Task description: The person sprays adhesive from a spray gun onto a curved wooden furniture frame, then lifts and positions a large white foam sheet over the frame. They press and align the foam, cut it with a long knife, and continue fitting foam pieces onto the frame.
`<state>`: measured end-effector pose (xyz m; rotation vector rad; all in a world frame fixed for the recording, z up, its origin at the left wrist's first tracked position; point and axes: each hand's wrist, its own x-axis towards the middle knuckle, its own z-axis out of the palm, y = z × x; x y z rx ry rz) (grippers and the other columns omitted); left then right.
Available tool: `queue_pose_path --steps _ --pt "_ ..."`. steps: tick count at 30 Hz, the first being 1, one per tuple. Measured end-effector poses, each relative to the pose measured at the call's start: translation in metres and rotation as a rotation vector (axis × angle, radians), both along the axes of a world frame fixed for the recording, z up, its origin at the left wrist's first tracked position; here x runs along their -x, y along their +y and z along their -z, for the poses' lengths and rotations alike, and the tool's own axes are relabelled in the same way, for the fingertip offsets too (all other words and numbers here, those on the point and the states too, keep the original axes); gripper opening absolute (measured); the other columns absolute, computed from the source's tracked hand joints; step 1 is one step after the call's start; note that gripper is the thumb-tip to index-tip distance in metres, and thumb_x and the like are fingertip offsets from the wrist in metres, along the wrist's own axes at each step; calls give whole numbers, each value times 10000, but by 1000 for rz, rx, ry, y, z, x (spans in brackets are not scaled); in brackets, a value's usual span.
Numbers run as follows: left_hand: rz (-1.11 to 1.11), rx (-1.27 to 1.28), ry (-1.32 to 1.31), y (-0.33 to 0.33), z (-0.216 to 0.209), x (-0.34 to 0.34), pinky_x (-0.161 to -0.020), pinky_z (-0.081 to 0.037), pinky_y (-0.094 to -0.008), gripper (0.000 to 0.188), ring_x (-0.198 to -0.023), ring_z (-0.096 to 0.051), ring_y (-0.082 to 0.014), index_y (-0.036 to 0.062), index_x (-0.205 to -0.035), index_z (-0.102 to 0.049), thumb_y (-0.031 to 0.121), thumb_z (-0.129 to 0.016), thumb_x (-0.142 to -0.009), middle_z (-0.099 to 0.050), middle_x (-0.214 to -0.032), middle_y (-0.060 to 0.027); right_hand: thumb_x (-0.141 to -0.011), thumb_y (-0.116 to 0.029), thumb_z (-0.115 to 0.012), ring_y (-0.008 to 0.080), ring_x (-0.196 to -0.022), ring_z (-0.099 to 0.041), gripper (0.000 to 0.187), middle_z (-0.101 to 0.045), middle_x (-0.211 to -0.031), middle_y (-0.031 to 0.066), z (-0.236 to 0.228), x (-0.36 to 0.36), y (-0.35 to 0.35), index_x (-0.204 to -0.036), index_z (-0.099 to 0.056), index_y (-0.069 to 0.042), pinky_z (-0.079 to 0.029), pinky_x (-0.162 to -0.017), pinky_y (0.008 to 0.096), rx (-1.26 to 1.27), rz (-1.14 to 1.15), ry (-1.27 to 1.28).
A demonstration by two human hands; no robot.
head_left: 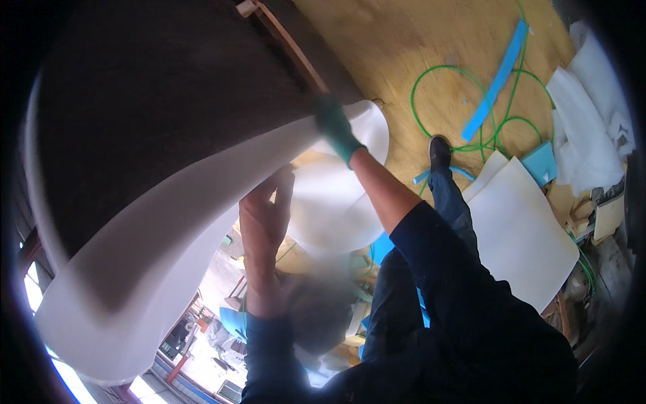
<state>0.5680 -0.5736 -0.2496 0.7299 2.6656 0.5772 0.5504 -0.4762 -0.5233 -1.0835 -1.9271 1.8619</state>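
A long white foam sheet (155, 236) curves along the edge of a large dark panel (168, 101). At the middle of that sheet, my bare left hand (264, 215) is raised with its fingers closed on the white edge. My right hand (336, 131) wears a green glove and lies farther along the sheet, against the dark panel. Its fingers are smeared by motion. A narrow wooden strip (289, 47) runs from the top down to the glove; whether the glove grips it is hidden. More white sheet (330, 202) hangs below, between my arms.
On the tan floor (404, 34) lie a looped green hose (413, 101) and a blue foam strip (498, 81). Flat white sheets (525, 229), white wadding (585, 128) and offcuts sit at the right. My shoe (439, 151) is beside the hose.
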Motion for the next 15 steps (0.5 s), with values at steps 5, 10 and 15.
queue_pose_path --steps 5,10,15 --pt "-30 -35 35 -13 -97 -5 -924 -551 -331 160 -994 -733 -215 11 -1112 -803 78 -724 -990 -796 -1036 -112 -1118 -186 -394 321 -1235 -591 359 -604 -1306 215 -38 -19 17 -1369 -572 -1 -480 -1050 458 325 35 171" --pt "-191 -9 99 -30 -197 -24 -916 -556 -320 168 -988 -741 -187 5 -1118 -801 82 -705 -1005 -800 -1061 -124 -1057 -77 -472 333 -1281 -554 372 -572 -1362 220 -118 -14 -33 -1410 -560 1 -429 -1118 447 -232 -23 263" --pt "-332 -98 135 -52 -266 -42 -923 -553 -328 199 -1017 -746 -215 2 -1156 -780 93 -691 -1003 -792 -1099 -150 -1069 -141 -497 288 -1145 -609 329 -604 -1299 164 -166 -15 -21 -1363 -589 -25 -511 -990 407 -38 -170 333"
